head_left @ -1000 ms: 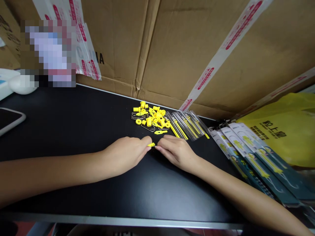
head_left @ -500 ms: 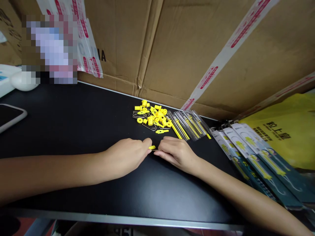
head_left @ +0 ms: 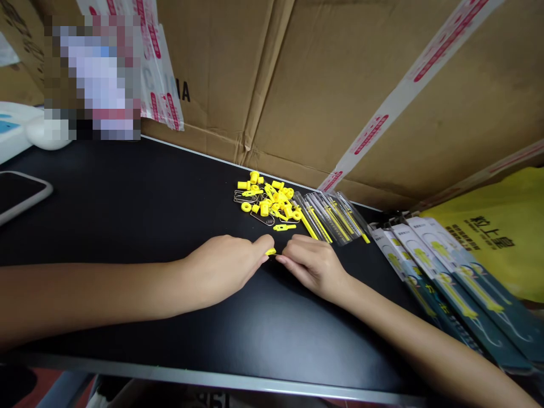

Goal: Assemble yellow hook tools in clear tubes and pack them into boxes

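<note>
Above the black tabletop, my left hand (head_left: 232, 258) is closed in a pinch on a small yellow plastic piece (head_left: 271, 251), whose end pokes out past the thumb. Facing it, my right hand (head_left: 314, 263) is closed on a thin metal wire (head_left: 274, 254). A short stretch of that wire shows between the two hands, by the yellow piece; the rest is hidden in my fingers. Just beyond the hands lies a pile of yellow plastic parts (head_left: 276, 198) with metal spring clips (head_left: 267, 221) among them. One flat yellow piece (head_left: 284, 227) lies at the pile's near edge.
Clear tubes with yellow strips (head_left: 334, 218) lie right of the pile. Several carded packages (head_left: 442, 272) and a yellow bag (head_left: 493, 226) are at the right. A phone (head_left: 21, 192) and a white device (head_left: 17, 130) sit at the left. Cardboard (head_left: 212, 68) stands behind the black table (head_left: 161, 351).
The whole view has shifted slightly, so the scene appears a little farther right. Less wire shows between my hands now. Both hands keep their grip.
</note>
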Action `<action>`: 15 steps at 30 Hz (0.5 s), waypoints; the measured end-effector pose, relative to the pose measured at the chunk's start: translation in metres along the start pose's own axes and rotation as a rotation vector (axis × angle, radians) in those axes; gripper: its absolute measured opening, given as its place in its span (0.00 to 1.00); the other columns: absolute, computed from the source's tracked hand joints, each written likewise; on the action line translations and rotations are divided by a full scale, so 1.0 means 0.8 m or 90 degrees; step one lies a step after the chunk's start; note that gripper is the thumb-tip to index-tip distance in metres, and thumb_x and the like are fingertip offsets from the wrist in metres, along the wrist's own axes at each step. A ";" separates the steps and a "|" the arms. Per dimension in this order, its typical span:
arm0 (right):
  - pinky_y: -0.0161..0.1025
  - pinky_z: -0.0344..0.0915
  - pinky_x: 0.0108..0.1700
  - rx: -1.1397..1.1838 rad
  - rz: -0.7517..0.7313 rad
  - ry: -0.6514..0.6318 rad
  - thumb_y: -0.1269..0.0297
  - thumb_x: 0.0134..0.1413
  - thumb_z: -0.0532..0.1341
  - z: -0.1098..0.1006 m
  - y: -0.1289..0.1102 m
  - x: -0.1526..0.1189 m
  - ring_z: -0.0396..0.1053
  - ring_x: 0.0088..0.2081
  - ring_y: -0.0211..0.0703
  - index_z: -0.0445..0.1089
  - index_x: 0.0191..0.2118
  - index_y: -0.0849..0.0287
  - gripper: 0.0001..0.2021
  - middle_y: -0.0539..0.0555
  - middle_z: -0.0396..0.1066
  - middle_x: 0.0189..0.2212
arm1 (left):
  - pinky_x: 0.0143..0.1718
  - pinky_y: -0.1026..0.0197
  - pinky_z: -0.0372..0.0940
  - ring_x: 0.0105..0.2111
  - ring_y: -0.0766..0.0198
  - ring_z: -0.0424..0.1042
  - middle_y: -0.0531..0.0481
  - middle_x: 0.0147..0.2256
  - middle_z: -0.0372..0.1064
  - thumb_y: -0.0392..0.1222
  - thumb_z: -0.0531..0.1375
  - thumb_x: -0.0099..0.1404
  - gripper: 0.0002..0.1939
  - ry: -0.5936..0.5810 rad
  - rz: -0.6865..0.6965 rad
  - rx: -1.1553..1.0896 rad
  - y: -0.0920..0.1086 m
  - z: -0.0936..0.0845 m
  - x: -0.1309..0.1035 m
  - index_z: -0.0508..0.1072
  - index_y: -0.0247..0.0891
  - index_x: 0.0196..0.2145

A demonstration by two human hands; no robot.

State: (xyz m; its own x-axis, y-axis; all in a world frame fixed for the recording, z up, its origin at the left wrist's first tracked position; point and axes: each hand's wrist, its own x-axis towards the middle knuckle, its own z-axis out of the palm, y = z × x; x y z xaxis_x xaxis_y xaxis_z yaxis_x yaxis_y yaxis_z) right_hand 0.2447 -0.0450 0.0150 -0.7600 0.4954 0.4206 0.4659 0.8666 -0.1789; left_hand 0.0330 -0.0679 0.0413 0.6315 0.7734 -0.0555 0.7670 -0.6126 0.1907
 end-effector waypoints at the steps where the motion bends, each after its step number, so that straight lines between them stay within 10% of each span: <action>1: 0.35 0.51 0.28 -0.013 -0.006 -0.003 0.67 0.64 0.53 0.000 -0.001 0.000 0.55 0.24 0.37 0.61 0.25 0.59 0.14 0.49 0.60 0.19 | 0.21 0.63 0.58 0.23 0.55 0.74 0.49 0.25 0.72 0.41 0.45 0.71 0.09 -0.004 -0.001 0.006 0.000 0.001 0.000 0.62 0.38 0.41; 15: 0.35 0.50 0.27 -0.018 0.060 0.009 0.66 0.64 0.53 0.010 -0.014 -0.004 0.53 0.24 0.36 0.55 0.22 0.57 0.17 0.48 0.56 0.19 | 0.22 0.60 0.64 0.22 0.54 0.74 0.48 0.24 0.71 0.29 0.47 0.65 0.09 -0.011 0.018 0.046 0.005 0.016 -0.004 0.61 0.36 0.42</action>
State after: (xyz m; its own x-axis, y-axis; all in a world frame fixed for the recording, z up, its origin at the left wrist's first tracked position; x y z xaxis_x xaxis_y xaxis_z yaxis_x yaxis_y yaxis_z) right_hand 0.2383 -0.0557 0.0083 -0.7059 0.5740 0.4149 0.5480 0.8138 -0.1935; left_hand 0.0358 -0.0751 0.0299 0.6543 0.7531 -0.0688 0.7548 -0.6446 0.1217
